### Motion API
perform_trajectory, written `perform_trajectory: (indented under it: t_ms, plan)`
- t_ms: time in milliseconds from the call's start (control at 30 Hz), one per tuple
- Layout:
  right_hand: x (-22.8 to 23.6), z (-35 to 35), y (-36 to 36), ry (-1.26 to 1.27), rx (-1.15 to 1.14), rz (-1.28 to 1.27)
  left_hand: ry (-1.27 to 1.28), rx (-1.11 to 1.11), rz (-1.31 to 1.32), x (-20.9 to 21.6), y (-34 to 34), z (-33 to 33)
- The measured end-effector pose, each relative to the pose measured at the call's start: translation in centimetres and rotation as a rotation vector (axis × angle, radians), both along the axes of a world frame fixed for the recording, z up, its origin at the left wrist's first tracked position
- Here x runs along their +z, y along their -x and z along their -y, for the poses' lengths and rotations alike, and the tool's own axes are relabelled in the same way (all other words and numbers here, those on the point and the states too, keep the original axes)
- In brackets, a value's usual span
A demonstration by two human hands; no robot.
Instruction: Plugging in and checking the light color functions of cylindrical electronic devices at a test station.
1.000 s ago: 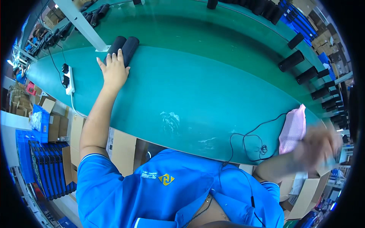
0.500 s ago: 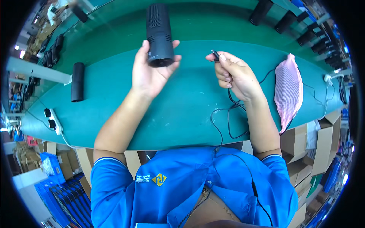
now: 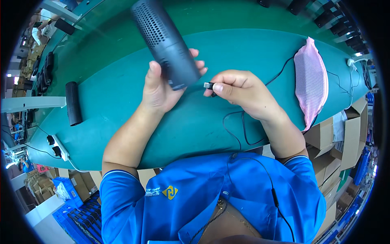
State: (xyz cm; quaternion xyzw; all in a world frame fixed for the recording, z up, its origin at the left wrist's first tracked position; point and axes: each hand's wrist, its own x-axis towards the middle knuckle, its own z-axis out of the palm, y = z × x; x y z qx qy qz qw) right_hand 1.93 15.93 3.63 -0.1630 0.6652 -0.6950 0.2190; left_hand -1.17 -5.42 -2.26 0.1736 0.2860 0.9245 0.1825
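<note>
My left hand (image 3: 157,94) is wrapped around the lower part of a black cylinder-shaped device (image 3: 170,49) with a perforated vent section. The device is tilted, its top leaning to the far left and its base toward my right hand. Between thumb and fingers, my right hand (image 3: 248,93) pinches a black cable's USB plug (image 3: 208,85). The plug's metal end points left at the device's base, with a small gap between them. The black cable (image 3: 245,130) runs down in loops on the green table (image 3: 195,134).
A pink mesh pouch (image 3: 311,83) lies at the right, with a cable behind it. At the left stand another black cylinder (image 3: 73,103) and a white power strip (image 3: 61,147). More black cylinders (image 3: 298,7) line the far right. Cardboard boxes (image 3: 352,136) sit beside the table.
The device has tilted, its base swinging right and down toward my right hand. My right hand has moved left and lower, and the plug is now close to the base.
</note>
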Motion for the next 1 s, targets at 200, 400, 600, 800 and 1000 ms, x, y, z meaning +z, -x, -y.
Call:
perform_trajectory:
  t_ms: [200, 400, 600, 800, 1000]
  plan:
    - [0.0, 0.2, -0.5, -0.049, -0.03, -0.08, 0.033, 0.073, 0.123, -0.1, 0.1, 0.2]
    - [0.2, -0.1, -0.2, -0.031, -0.077, 0.017, 0.178, 0.014, 0.027, 0.7, 0.1, 0.2]
    - [0.5, -0.2, 0.0, -0.088, -0.02, 0.049, 0.126, 0.029, -0.003, 0.9, -0.4, -0.3]
    - [0.3, -0.2, 0.0, -0.174, -0.037, 0.006, 0.307, 0.208, -0.16, 1.4, -1.1, -0.9]
    - [-0.3, 0.4, -0.1, -0.326, -0.082, -0.192, 0.42, 0.323, -0.294, 1.6, -1.7, -1.3]
